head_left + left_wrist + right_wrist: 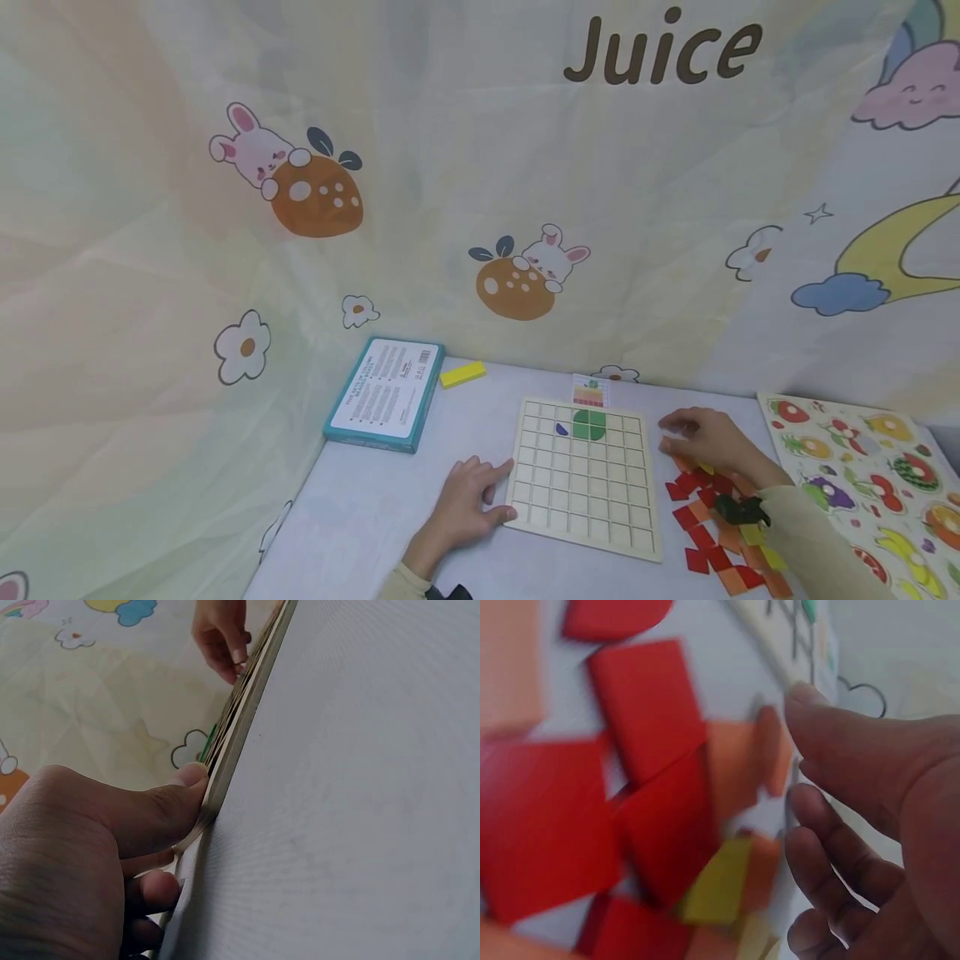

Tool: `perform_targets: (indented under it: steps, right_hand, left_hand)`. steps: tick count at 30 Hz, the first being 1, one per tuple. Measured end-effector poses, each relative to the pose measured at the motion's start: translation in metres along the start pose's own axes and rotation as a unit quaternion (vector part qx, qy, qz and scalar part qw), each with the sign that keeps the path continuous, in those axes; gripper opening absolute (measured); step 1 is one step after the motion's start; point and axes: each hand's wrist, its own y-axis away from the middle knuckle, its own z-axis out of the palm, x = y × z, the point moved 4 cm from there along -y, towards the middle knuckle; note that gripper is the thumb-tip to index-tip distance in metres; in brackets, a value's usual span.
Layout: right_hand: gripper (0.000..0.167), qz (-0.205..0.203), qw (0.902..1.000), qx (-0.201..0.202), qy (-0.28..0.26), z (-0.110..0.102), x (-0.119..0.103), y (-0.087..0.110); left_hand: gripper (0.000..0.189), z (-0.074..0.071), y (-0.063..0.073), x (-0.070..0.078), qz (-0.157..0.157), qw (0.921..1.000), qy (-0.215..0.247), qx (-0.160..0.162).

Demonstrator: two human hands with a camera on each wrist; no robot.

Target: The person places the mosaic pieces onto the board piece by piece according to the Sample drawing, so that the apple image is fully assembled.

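A pale wooden grid board (592, 483) lies on the white table, with green rounded pieces (589, 425) and a small dark-blue half-round piece (562, 429) near its top. My left hand (468, 500) touches the board's left edge, thumb and index fingertip spread apart along it. In the left wrist view the thumb rests against that edge. Right of the board, my right hand (708, 442) hovers over loose red, orange and yellow tiles (701, 537), fingers bent, with a gap between thumb and index finger. Close to those fingertips shows an orange tile (731, 765).
Behind the board stands a small pattern card (591, 391). A teal-edged box (386, 392) and a yellow block (462, 374) lie at the back left. On the right is a fruit-picture board (840, 467), partly behind my right sleeve. A printed cloth (420, 167) hangs behind the table.
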Motion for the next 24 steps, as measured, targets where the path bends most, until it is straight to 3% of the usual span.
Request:
perform_targets:
  steps: [7,16,24]
  right_hand:
    - [0.047,0.015,0.9998,-0.011,-0.007,0.002,0.008,0.006]
    - [0.048,0.008,0.9988,0.046,-0.013,-0.02,0.037,0.013]
    - [0.049,0.002,0.9999,0.012,0.009,-0.032,0.056,0.013]
  left_hand:
    - [0.069,-0.001,0.0,0.0,-0.009,0.9999,0.006,-0.006]
    - [0.068,0.0,0.0,0.002,-0.01,0.9999,0.002,-0.004]
    - [0.07,0.002,-0.001,-0.001,-0.017,0.9998,0.001,-0.011]
